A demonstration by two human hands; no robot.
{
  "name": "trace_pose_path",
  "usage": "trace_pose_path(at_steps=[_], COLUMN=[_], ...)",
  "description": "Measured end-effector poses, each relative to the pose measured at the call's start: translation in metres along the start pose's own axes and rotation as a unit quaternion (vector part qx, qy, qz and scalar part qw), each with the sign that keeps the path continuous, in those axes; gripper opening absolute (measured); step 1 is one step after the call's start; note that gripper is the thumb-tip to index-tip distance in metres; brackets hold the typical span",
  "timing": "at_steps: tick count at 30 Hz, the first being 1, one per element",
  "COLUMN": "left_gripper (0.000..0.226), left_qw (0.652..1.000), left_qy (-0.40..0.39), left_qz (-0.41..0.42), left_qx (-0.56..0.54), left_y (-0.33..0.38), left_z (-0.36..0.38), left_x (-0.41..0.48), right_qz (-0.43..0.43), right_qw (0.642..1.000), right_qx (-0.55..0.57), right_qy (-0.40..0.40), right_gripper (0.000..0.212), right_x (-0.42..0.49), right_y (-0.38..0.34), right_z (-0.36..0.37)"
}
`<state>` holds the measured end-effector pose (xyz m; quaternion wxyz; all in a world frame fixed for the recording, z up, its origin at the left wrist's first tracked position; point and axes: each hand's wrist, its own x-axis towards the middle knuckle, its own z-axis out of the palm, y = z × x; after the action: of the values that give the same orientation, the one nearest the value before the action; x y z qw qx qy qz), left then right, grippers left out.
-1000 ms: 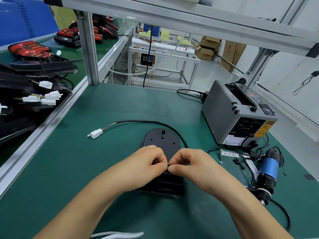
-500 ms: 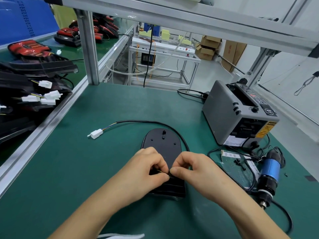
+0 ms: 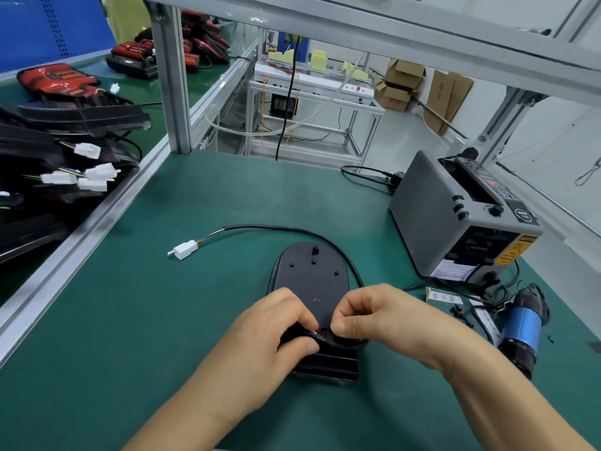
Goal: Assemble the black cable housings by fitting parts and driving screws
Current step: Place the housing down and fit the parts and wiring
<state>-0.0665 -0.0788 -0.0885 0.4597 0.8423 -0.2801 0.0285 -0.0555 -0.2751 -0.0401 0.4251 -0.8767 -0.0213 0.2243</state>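
Black housing (image 3: 309, 281) with cable (image 3: 266, 226)
We find it lying flat left of the grey dispenser (image 3: 455, 216), its white connector (image 3: 186, 250) farther left.

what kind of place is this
Most likely a factory assembly line: a green-matted workbench in an aluminium frame, stacked black housings with white connectors on the next bench, and a grey tape dispenser.
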Motion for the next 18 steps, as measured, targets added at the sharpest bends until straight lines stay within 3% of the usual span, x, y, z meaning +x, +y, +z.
trace_pose_path(at_steps=[10, 18], left_gripper=[0.008, 0.011], left_qw=[1.000, 1.000], left_qy=[0.012, 0.014], left_qz=[-0.005, -0.011], left_qx=[-0.015, -0.018], left_y=[-0.001, 0.000], left_z=[0.001, 0.001], left_x=[-0.002, -0.002], right_qz=[0.036, 0.054], right_qw=[0.977, 0.953], right_qx=[-0.189, -0.243], right_qy=[-0.094, -0.170], right_gripper=[0.015, 0.019], right_x=[0.018, 0.032], right_y=[-0.022, -0.041], right_z=[-0.017, -0.019])
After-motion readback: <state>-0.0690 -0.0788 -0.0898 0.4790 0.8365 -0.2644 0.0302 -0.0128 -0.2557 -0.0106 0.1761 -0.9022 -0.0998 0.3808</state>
